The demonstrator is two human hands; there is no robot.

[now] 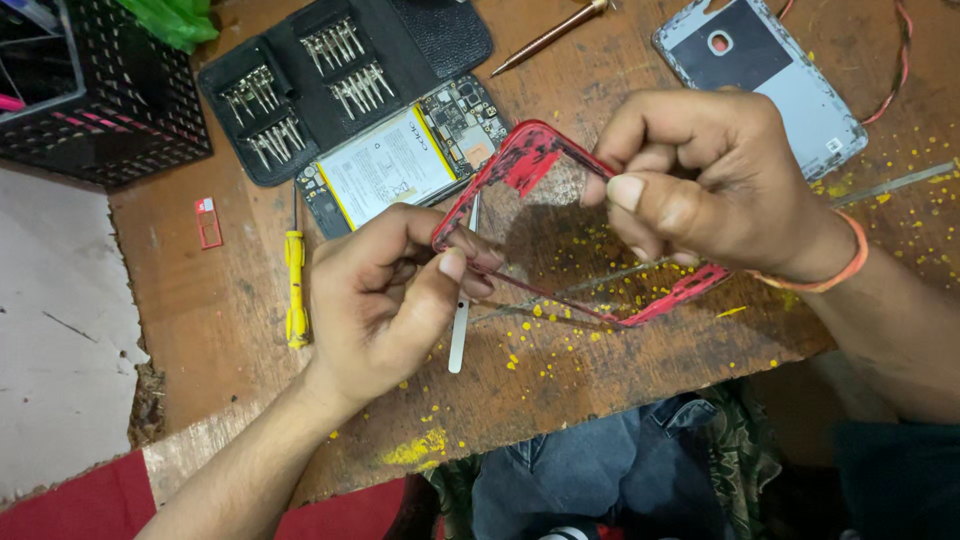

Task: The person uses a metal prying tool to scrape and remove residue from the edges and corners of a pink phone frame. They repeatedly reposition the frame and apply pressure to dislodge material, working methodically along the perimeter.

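While both hands work above the middle of the worn wooden counter (pixel 220 330), the head view shows a thin red plastic phone frame (pixel 530 160) held up between them, tilted so its open rectangle faces the camera. The left hand (pixel 385 300) pinches the frame's near left corner, thumb pressed against curled fingers, so its grip is closed tight on that corner. The right hand (pixel 710 185) closes over the frame's far long side, thumb on the outside and fingers hooked through the opening; that grip is shut on the frame too. Holding opposite ends this way seems to keep the flimsy frame steady and lifted clear of the surface.

Under the frame a white flat plastic pry tool (pixel 461 325) lies on the wood, and a yellow-handled screwdriver (pixel 295 290) lies just left of the left hand. Toward the far edge sits an opened phone body with a white, yellow-edged rectangular battery label (pixel 385 165), partly resting on an open black case of metal screwdriver bits (pixel 330 70). A grey phone back cover (pixel 790 85) lies at the far right corner, a small red card tray (pixel 208 222) near the left edge, and a black mesh basket (pixel 110 120) at the far left corner. Yellow flecks are scattered over the wood on the right.
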